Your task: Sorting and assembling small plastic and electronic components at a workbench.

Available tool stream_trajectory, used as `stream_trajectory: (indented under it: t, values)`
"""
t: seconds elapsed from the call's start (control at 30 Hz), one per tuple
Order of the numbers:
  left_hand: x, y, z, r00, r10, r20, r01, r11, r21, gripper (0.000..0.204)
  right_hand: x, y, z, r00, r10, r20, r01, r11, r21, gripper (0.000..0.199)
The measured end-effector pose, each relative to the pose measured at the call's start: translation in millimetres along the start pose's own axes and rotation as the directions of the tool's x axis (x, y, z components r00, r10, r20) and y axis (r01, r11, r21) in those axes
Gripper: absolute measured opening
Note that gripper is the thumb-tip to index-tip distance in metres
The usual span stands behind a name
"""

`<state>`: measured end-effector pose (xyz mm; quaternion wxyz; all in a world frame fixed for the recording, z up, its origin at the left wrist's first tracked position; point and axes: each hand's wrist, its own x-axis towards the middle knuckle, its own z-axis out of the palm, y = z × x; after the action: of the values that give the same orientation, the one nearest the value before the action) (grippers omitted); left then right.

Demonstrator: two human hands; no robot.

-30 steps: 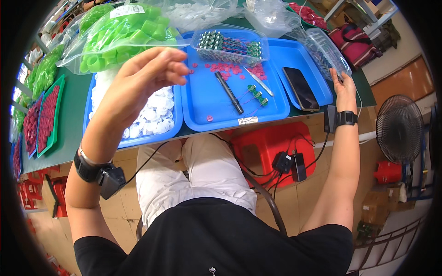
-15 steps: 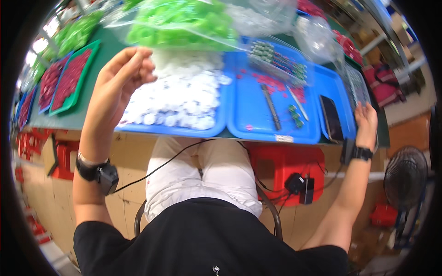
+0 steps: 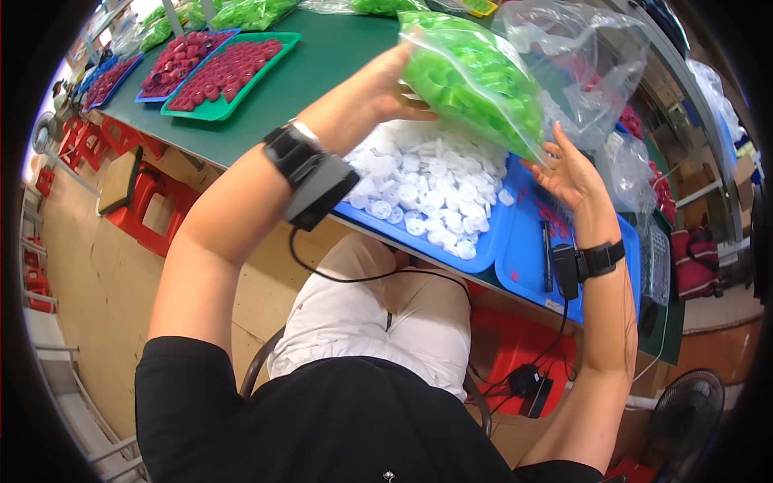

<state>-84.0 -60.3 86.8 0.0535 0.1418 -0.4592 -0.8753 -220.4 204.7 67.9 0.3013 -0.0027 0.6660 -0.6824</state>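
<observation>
A clear zip bag of bright green plastic parts [image 3: 475,84] hangs tilted above the tray of white parts. My left hand [image 3: 390,92] grips the bag's left end, some fingers hidden behind it. At the bag's lower right corner is my right hand [image 3: 573,177], open, thumb raised and fingers apart, with the fingertips by the plastic. Beneath the bag, many small white round plastic parts [image 3: 439,197] fill a blue tray [image 3: 481,262]. A second blue tray [image 3: 523,278] with pink pieces and a dark pen-like tool [image 3: 547,258] lies below my right hand.
Farther left on the green table [image 3: 338,48] stand a green tray [image 3: 211,111] and blue trays of dark red parts. Crumpled clear bags [image 3: 592,60] lie at the back right. Red stools [image 3: 157,205] stand on the floor, and a fan [image 3: 688,410] is at the lower right.
The head view has turned. My left hand has come down onto the green bag and gripped it; the bag now tilts. My right hand has moved from the far right to the bag's corner.
</observation>
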Motion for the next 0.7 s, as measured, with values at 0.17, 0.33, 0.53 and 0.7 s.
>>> stream_trajectory:
  t: [0.17, 0.33, 0.53, 0.7]
  values:
    - [39.5, 16.3, -6.2, 0.997, 0.048, 0.058, -0.052, 0.997, 0.061, 0.047, 36.7, -24.6, 33.8, 0.977, -0.1, 0.188, 0.107, 0.994, -0.026, 0.05]
    - [78.4, 28.0, -41.8, 0.938, 0.171, 0.301, -0.13, 0.98, -0.151, 0.038, 64.4, -55.1, 64.2, 0.972, -0.223, 0.071, 0.215, 0.971, 0.107, 0.034]
    - [93.3, -34.7, -62.9, 0.918, 0.379, 0.112, -0.385, 0.795, 0.468, 0.052, 88.3, -56.9, 73.6, 0.946, -0.308, 0.103, 0.261, 0.91, 0.321, 0.035]
    - [63.8, -65.5, -44.4, 0.825, 0.209, 0.525, -0.498, -0.169, 0.851, 0.048, 79.2, -33.2, 74.6, 0.922, -0.381, 0.073, 0.37, 0.921, 0.124, 0.036]
